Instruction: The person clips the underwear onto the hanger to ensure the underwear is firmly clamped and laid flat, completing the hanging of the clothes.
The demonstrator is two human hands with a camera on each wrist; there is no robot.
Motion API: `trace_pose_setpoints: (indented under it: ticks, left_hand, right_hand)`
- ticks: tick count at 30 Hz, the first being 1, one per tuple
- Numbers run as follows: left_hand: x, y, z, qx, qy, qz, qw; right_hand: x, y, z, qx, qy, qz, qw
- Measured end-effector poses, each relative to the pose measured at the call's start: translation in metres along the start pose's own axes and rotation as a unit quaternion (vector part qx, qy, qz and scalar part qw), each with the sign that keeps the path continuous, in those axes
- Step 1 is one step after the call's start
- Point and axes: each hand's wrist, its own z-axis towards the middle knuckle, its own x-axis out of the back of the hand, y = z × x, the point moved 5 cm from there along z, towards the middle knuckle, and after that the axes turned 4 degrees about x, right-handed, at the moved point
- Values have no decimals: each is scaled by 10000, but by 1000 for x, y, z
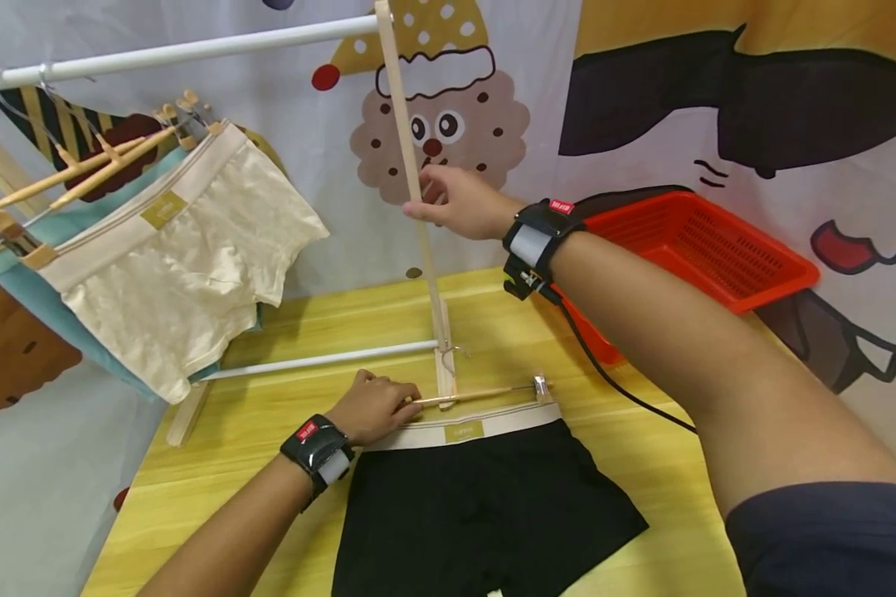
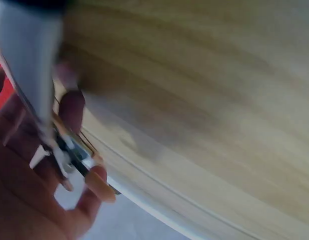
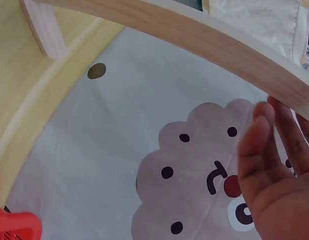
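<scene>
Black boxer briefs [image 1: 478, 506] with a pale waistband and tan label lie on the table, a wooden clip hanger [image 1: 485, 393] along their top. One metal clip [image 1: 541, 388] sits at the waistband's right end. At its left end, my left hand [image 1: 377, 408] grips the hanger's other clip; in the left wrist view, the thumb presses this clip's wooden tab [image 2: 99, 187]. Beside the rack's wooden upright [image 1: 411, 141] my right hand [image 1: 466, 201] is raised, fingers loosely bent. Its fingertips [image 3: 264, 111] come close to the wood; whether they touch it I cannot tell.
Cream boxer briefs [image 1: 194, 257] and a teal pair [image 1: 67, 315] behind them hang from the rack's white top bar [image 1: 194, 54] at left. A red plastic basket [image 1: 776, 278] stands behind my right forearm. The rack's lower bar [image 1: 328, 359] crosses above the yellow wood-grain table [image 1: 179, 489].
</scene>
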Motion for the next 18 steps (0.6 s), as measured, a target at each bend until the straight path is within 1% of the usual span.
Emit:
trace_pose_setpoints:
  ticks: [4, 7, 9, 12, 14, 18]
  left_hand:
    - [-1, -2, -5, -123, -185, -238, 9995]
    - [0, -2, -12, -133, -189, -388, 9990]
    - [5, -1, -18, -190, -54, -326, 9993]
    - [17, 1, -28, -352, 264, -157, 9989]
    - [28, 1, -36, -403, 485, -6, 9980]
    - [55, -5, -54, -324, 875, 196, 9954]
  right_hand:
    - [-2, -1, 2, -109, -196, -109, 9997]
    - [-4, 1, 4, -204, -333, -277, 9989]
    - [-5, 2, 6, -228, -401, -364, 9983]
    - [-5, 4, 7, -200, -467, -348, 9981]
    - [-3, 4, 7, -177, -487, -292, 9982]
    - [-2, 3, 5, -157, -519, -251, 9982]
